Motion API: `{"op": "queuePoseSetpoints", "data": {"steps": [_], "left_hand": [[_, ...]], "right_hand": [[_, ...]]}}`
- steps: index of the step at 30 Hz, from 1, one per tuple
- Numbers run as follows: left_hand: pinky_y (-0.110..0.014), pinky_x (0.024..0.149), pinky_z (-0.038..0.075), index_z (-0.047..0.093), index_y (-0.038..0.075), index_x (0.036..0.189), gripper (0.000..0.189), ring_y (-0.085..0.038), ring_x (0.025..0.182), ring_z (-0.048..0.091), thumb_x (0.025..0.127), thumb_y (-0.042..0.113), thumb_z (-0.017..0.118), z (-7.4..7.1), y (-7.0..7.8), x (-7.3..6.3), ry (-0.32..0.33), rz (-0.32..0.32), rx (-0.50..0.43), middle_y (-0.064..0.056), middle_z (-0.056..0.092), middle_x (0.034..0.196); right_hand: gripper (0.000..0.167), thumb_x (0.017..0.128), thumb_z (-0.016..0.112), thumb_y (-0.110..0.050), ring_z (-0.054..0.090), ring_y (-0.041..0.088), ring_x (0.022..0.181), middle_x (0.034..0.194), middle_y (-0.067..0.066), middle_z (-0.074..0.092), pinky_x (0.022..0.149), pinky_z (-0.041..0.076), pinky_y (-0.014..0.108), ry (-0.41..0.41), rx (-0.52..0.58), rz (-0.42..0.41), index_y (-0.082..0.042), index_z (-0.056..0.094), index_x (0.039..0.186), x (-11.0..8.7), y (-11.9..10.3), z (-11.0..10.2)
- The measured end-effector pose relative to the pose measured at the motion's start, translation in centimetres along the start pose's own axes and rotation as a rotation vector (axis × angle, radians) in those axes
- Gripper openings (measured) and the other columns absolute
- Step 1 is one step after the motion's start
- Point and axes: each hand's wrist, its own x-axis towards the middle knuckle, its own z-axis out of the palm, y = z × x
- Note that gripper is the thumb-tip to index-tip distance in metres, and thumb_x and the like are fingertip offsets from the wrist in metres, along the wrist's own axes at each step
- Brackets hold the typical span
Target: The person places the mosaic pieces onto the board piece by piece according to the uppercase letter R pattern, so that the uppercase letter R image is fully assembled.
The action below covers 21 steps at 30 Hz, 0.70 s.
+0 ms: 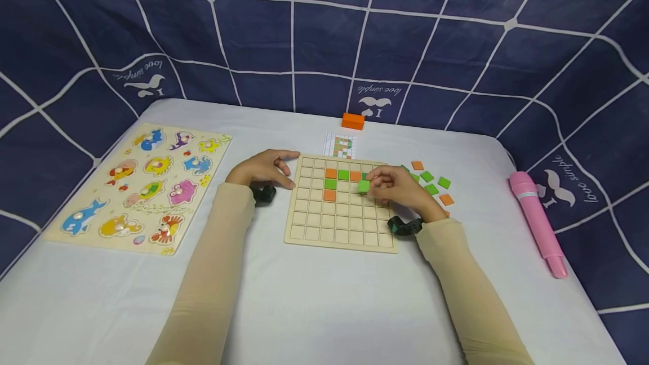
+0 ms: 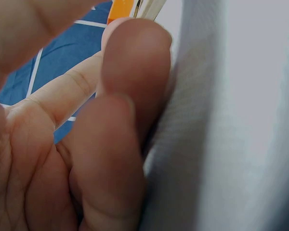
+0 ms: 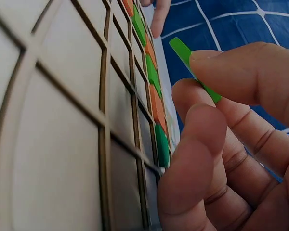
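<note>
My right hand (image 1: 398, 187) pinches a light green square tile (image 1: 364, 186) between thumb and fingers, above the upper right of a wooden grid board (image 1: 334, 235). In the right wrist view the tile (image 3: 179, 48) is tilted and apart from the board. Orange and green tiles, such as an orange tile (image 1: 330, 195), lie in the board's upper cells. A dark green piece (image 3: 162, 144) ends that row, partly hidden by the right hand in the head view. At the board's left edge my left hand (image 1: 261, 168) rests with loosely bent fingers, holding nothing.
Loose green and orange tiles (image 1: 431, 189) lie right of the board. Behind it are a pattern card (image 1: 341, 145) and an orange block (image 1: 352, 121). A sea-animal peg puzzle (image 1: 137, 185) lies at left, a pink microphone-shaped thing (image 1: 538, 224) at right.
</note>
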Motion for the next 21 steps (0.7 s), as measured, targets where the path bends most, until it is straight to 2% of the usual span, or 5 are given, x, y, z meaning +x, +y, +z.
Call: {"op": "queuePoseSetpoints", "data": {"steps": [15, 21], "left_hand": [[-0.026, 0.063, 0.039, 0.046, 0.013, 0.165, 0.1, -0.019, 0.081, 0.05, 0.078, 0.001, 0.094, 0.0, 0.2, 0.0, 0.006, -0.01, -0.007, -0.009, 0.06, 0.103], [-0.026, 0.065, 0.041, 0.046, 0.014, 0.166, 0.101, -0.02, 0.085, 0.052, 0.078, -0.001, 0.094, 0.0, 0.1, 0.1, 0.006, -0.021, -0.016, -0.01, 0.059, 0.105]], "right_hand": [[0.025, 0.096, 0.074, 0.003, 0.056, 0.015, 0.068, 0.095, 0.011, 0.073, 0.064, 0.05, 0.026, -0.055, -0.04, 0.014, 0.009, 0.069, 0.12, 1.3, -1.1, 2.1], [0.025, 0.094, 0.078, -0.001, 0.056, 0.016, 0.067, 0.091, 0.006, 0.072, 0.063, 0.051, 0.026, -0.07, -0.089, 0.026, 0.006, 0.071, 0.117, 1.8, -1.6, 2.6]]}}
